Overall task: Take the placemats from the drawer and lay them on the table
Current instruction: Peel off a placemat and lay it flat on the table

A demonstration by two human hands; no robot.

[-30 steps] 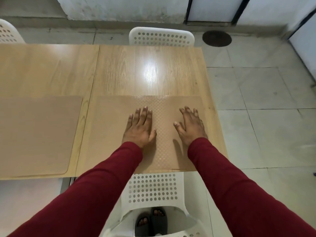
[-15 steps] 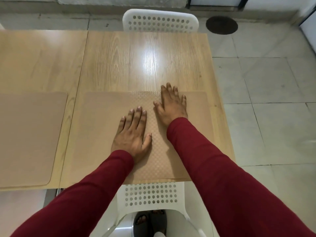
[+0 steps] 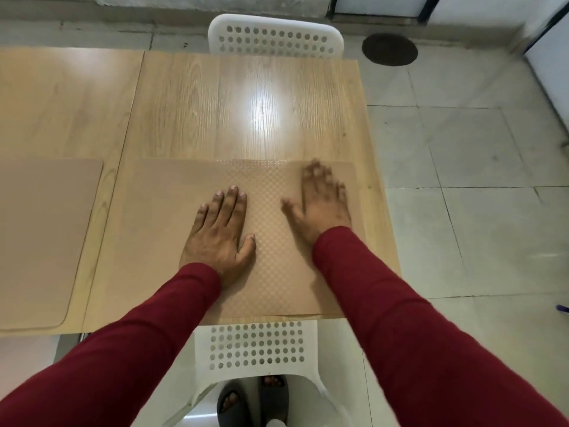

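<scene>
A tan placemat (image 3: 160, 223) with a fine dotted texture lies flat on the near right part of the wooden table (image 3: 246, 112). My left hand (image 3: 220, 234) rests palm down on the mat's middle, fingers spread. My right hand (image 3: 321, 201) lies flat on the mat near its far right corner and is blurred by motion. Neither hand grips anything. A second tan placemat (image 3: 40, 241) lies flat on the table to the left, cut off by the frame edge.
A white perforated chair (image 3: 274, 37) stands at the table's far side and another (image 3: 257, 349) is tucked under the near edge, above my sandalled feet. Grey floor tiles stretch to the right, with a dark round drain cover (image 3: 389, 49).
My right hand slid from the mat's far middle out to its far right corner. My left hand stayed flat on the mat. The camera shifted slightly.
</scene>
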